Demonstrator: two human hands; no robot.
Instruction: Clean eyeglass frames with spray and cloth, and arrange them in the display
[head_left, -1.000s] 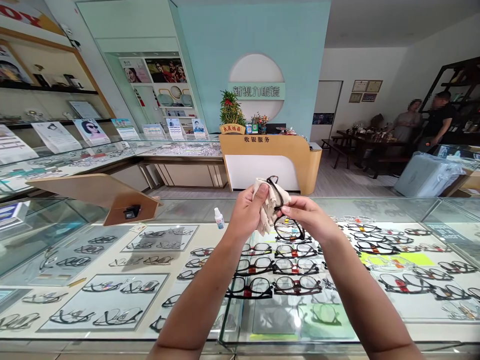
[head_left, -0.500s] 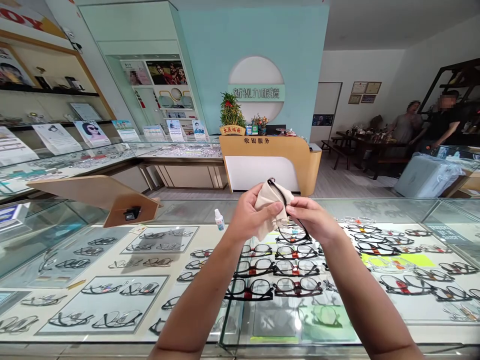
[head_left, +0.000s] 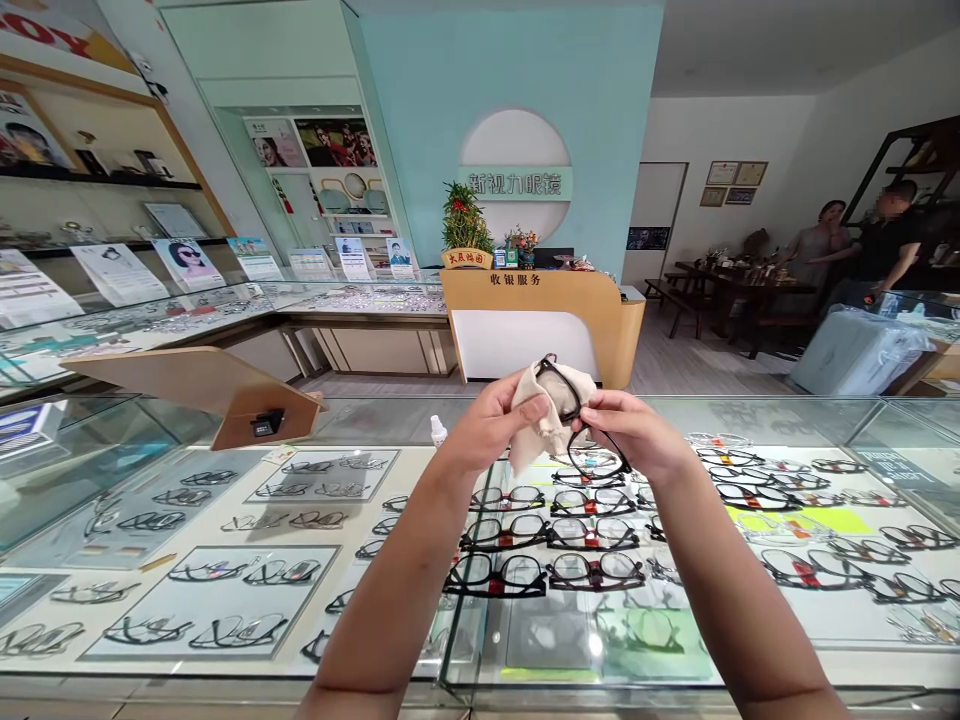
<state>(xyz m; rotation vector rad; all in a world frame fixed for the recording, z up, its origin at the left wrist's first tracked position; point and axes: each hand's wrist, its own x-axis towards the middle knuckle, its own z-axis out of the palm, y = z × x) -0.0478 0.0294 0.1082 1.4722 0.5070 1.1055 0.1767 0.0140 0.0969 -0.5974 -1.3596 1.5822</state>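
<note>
The left hand (head_left: 495, 425) is closed around a folded beige lens cloth (head_left: 545, 420), its thumb lying across the top and pressing the cloth against the upper lens of a pair of black-framed eyeglasses (head_left: 570, 458). The right hand (head_left: 626, 430) grips the same frame near its middle, thumb on top and fingers curled under, just beside the left hand. Both forearms rise from the near edge of the glass display counter (head_left: 225, 680) and angle inward, so the hands nearly meet in the middle, held up above the counter top and not resting on it. The eyeglasses sit just past the middle of the counter's width, with their long axis tilted from upper left to lower right: one lens is up in the cloth and the other hangs low toward the right. Below them, rows of dark eyeglasses (head_left: 544, 545) lie on the counter, and more pairs spread to both sides. A small white dropper bottle (head_left: 437, 432) stands just beyond the left hand, partly hidden by it. Farther left, a tan angled display stand (head_left: 217, 390) rises at the counter's far edge. Past the counter stands a cashier desk (head_left: 540, 295), and at the far right two people (head_left: 862, 250) stand near a dark wooden table (head_left: 720, 285).
</note>
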